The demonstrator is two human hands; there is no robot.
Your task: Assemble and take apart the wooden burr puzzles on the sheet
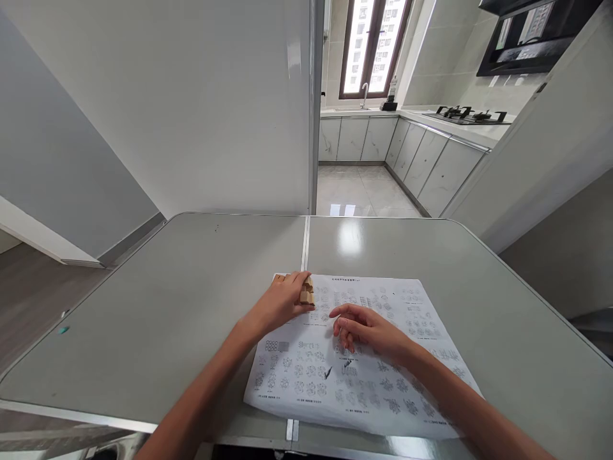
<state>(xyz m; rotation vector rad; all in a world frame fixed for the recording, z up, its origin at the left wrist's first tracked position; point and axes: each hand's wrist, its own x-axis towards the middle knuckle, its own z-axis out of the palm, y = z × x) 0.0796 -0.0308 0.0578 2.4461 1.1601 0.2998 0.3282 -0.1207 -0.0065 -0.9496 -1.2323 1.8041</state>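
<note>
A large white sheet (330, 396) printed with rows of small puzzle diagrams lies on the table. My left hand (286, 295) is closed around a small wooden block puzzle (307, 291) at the sheet's upper left edge. Its notched right end shows, while my fingers cover most of the rest. Over the middle of the sheet is my right hand (358, 324), with nothing in it. Its index finger reaches out to the left and the other fingers are loosely bent and apart. Two dark pen ticks mark the paper below it.
The grey folding table (158, 332) has a metal seam (305, 246) down its middle. A small teal bit (63, 330) lies near the left edge. Beyond the table, a doorway opens onto a kitchen with a stove (472, 117) and a faucet (364, 94).
</note>
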